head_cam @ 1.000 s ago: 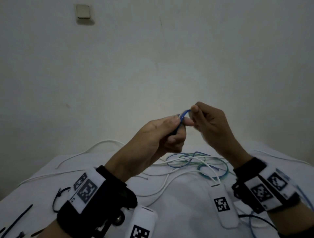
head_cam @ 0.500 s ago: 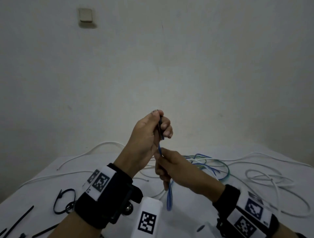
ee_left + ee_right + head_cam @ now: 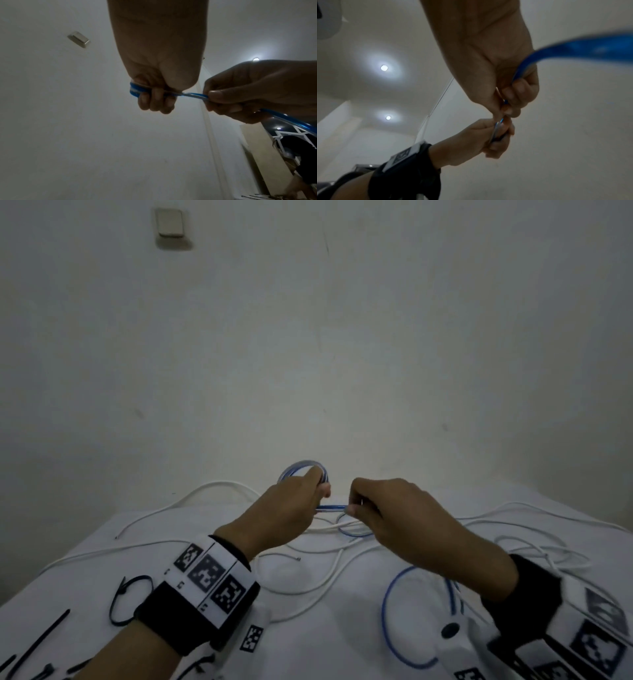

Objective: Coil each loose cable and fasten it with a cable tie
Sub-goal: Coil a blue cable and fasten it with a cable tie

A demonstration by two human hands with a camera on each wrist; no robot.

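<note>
Black plastic cable ties lie at the left of the white-covered bench, likely kept ready for fastening. The left hand clenches its fingers round the small coil of thin blue cable, keeping the loops from springing apart. The right hand pinches the stretch between the hands, seemingly feeding the next loop, while the slack trails down over loose white cables

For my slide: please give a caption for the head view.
Left hand holds a coiled blue cable; right hand pinches its free length.
</note>
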